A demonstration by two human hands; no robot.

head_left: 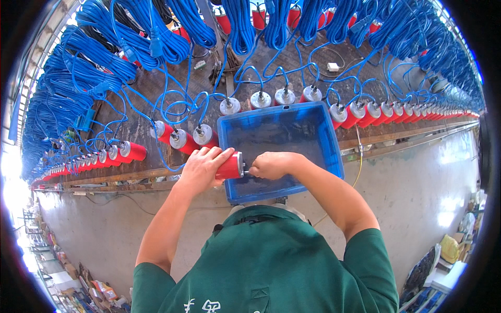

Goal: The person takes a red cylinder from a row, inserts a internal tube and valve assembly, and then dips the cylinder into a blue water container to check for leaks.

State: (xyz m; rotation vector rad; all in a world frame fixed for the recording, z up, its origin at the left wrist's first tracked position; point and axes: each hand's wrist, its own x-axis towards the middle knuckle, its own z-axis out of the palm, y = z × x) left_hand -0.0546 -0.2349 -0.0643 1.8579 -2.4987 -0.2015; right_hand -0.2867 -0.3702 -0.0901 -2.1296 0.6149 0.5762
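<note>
My left hand (202, 168) is wrapped around a red cylinder (228, 167) with a silver end cap. It lies on its side over the left rim of a blue plastic tub (338, 151), its capped end pointing right. Close to that cap, my right hand (273, 165) is closed in a pinch. A small metal piece (247, 172) shows between its fingers and the cap; its kind is too small to make out. Behind the tub stand similar red cylinders (287, 97) with blue cables coming out of their caps. More of them (180, 140) lean just left of the tub.
Long rows of red cylinders (373, 113) line the front edge of a dark worktable (177, 86) on both sides. Bundles of coiled blue cable (240, 26) crowd its back. A yellow cord (360, 161) hangs down right of the tub. Boxes and bags (450, 249) lie on the floor at lower right.
</note>
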